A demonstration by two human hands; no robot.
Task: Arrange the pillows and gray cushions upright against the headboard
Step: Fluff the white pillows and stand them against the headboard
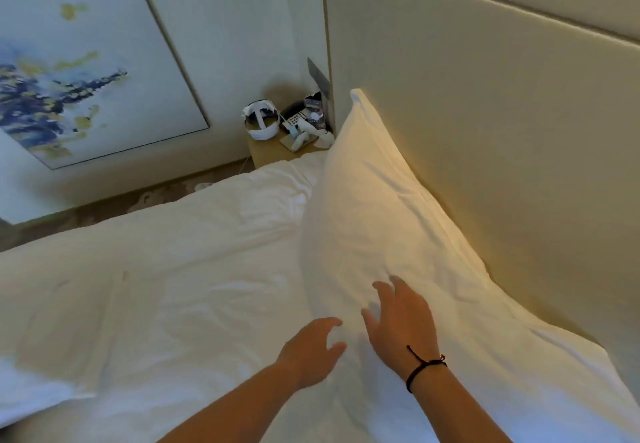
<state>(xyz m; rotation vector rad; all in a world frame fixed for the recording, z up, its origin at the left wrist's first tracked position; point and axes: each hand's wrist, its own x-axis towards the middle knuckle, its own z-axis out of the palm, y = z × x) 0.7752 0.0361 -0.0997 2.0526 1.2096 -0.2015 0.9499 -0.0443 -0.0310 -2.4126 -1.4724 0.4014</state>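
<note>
One white pillow (388, 207) is leaning upright vs headboard (502, 113), left hand (308, 349) & right hand (398, 321) hovering open, gripping nothing; gray cushions aren't showing, prob. still to do.

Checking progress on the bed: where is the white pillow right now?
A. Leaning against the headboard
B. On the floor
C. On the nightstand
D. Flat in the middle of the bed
A: the pillow stands on its long edge, its back against the headboard, with both open hands at its near end.
</note>
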